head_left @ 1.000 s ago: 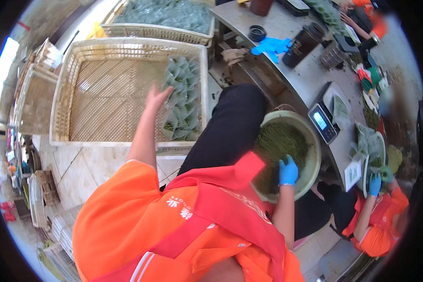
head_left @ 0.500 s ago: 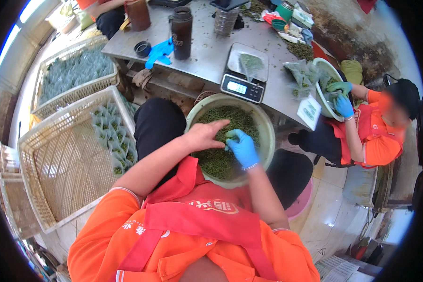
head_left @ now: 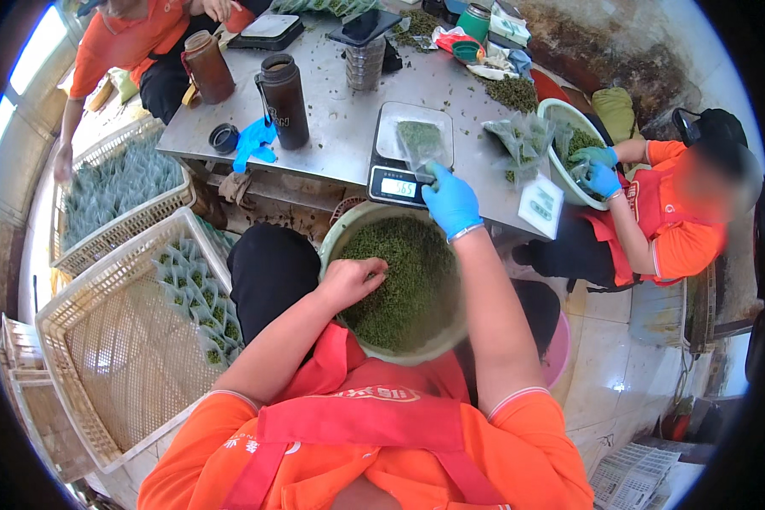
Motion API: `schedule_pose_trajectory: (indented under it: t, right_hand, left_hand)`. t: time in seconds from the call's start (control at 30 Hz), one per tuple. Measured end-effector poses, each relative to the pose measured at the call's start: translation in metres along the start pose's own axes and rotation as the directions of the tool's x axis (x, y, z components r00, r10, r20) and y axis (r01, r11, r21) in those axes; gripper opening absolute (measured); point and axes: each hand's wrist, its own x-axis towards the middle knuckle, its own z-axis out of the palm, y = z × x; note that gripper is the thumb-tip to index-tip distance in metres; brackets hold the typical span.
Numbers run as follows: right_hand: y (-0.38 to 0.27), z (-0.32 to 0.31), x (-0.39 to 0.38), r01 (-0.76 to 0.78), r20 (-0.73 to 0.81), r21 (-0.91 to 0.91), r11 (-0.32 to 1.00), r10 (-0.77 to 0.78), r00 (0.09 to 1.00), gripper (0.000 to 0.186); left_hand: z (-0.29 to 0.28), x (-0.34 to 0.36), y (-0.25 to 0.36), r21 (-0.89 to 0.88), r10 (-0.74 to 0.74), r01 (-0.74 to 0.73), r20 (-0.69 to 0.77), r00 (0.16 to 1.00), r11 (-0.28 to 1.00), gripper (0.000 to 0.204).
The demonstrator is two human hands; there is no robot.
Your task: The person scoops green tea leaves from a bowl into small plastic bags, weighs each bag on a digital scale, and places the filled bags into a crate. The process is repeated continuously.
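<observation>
On the kitchen scale point(head_left: 382, 140) lies a small clear plastic bag point(head_left: 418, 138) of green peppercorn-like grains, its mouth toward me. My right hand point(head_left: 452, 202), in a blue glove, pinches that bag's near edge beside the lit display. Between my knees stands a pale green basin point(head_left: 461, 316) filled with loose green grains point(head_left: 391, 293). My bare left hand point(head_left: 353, 283) is over the basin's left side, fingers curled together; whether they hold anything is hidden.
To my left are a plastic crate point(head_left: 115, 340) with filled bags along one side and another crate point(head_left: 174, 197) full of bags. The metal table point(head_left: 331, 161) carries a dark bottle point(head_left: 283, 102) and a blue glove point(head_left: 255, 144). Co-workers sit at right, beside a basin point(head_left: 552, 166), and upper left.
My right hand has moved from the basin up to the bag on the scale. My left hand has drawn back and curled. The view has shifted, showing more of the upper-left co-worker.
</observation>
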Motion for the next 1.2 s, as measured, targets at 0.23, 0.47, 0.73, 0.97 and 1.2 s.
schedule_pose_trajectory:
  t: [0.23, 0.47, 0.73, 0.97, 1.2]
  right_hand:
    - [-0.007, 0.003, -0.026, 0.104, -0.247, 0.141, 0.985, -0.067, 0.967, 0.036]
    - [-0.013, 0.029, 0.014, 0.002, -0.077, 0.018, 1.0, -0.001, 0.997, 0.04]
    - [-0.006, 0.023, -0.028, -0.114, -0.029, 0.454, 0.884, 0.143, 0.989, 0.021]
    - [-0.009, 0.025, -0.01, -0.001, -0.142, 0.042, 0.999, 0.007, 0.99, 0.025]
    - [-0.012, 0.022, -0.076, -0.171, 0.124, 0.878, 0.446, 0.134, 0.983, 0.008]
  left_hand:
    - [-0.002, 0.006, 0.002, -0.051, 0.046, -0.046, -0.007, 0.999, 0.998, 0.023]
    - [-0.002, 0.004, 0.003, -0.07, 0.047, -0.048, -0.022, 0.999, 0.996, 0.021]
    - [0.001, 0.005, 0.001, -0.074, 0.087, -0.091, -0.047, 0.995, 0.993, 0.021]
    - [-0.002, 0.006, 0.005, -0.025, 0.077, -0.078, -0.026, 0.997, 0.997, 0.021]
    - [0.003, 0.012, 0.006, -0.69, -0.261, 0.143, -0.068, 0.963, 0.709, 0.031]
